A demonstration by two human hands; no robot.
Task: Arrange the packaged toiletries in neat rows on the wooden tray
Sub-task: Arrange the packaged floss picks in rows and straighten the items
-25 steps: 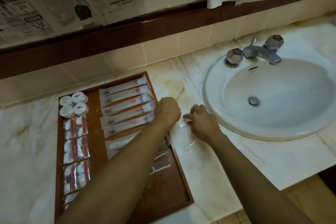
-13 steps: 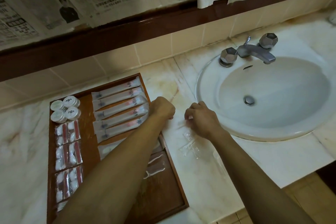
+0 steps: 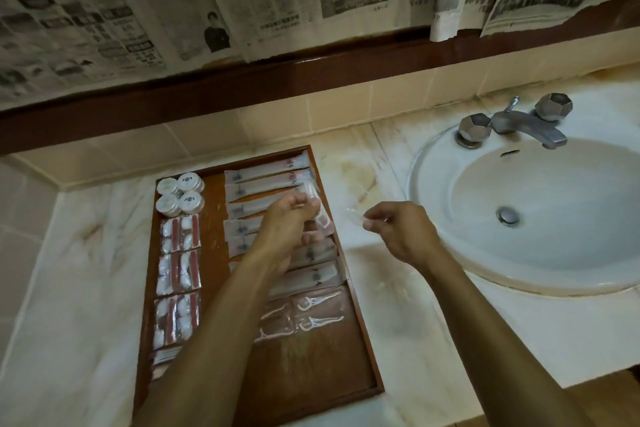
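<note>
Head view shows my wooden tray (image 3: 363, 350) mostly filled: round tubs, cotton packs, long sachets (image 3: 266, 173) and floss picks in rows. My left hand (image 3: 289, 218) pinches a packet above the sachets; my right hand (image 3: 398, 229) pinches a clear packet (image 3: 353, 215) over the counter, so I judge only these remain.

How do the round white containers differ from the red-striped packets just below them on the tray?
The round white containers are small discs with a dark emblem on top, clustered as four in the tray's far left corner. The red-striped packets are flat clear rectangles holding white pieces beside red strips, laid in a column running toward the camera. The containers look rigid; the packets look soft. Both sit in the left part of the wooden tray, untouched by either hand.
</note>
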